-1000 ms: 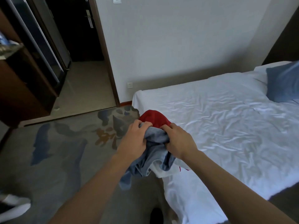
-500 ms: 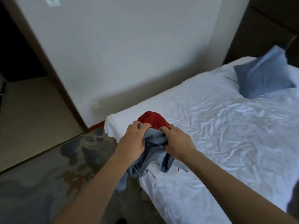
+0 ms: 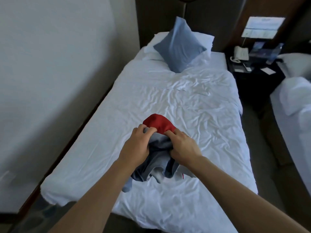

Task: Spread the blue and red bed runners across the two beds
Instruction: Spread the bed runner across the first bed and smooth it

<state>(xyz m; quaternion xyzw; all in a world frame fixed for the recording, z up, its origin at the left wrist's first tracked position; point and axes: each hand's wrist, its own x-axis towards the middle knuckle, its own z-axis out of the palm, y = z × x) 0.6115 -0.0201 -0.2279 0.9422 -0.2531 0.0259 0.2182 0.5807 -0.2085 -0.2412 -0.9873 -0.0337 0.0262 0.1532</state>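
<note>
The bundled blue runner (image 3: 158, 158) and red runner (image 3: 157, 122) are gripped side by side by the left hand (image 3: 136, 147) and right hand (image 3: 182, 145), above the near bed's (image 3: 193, 105) foot, whose length is seen running straight ahead.

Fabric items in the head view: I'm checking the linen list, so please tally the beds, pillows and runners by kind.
Beds: 2
Blue pillows: 1
White pillows: 1
Runners, bunched in both hands: 2, red and blue
Total: 6

Soft, cool daylight brightens the white bed (image 3: 168, 101); the corners sit dim, edges bow with wide-angle distortion, and everything looks slightly blurred.
</note>
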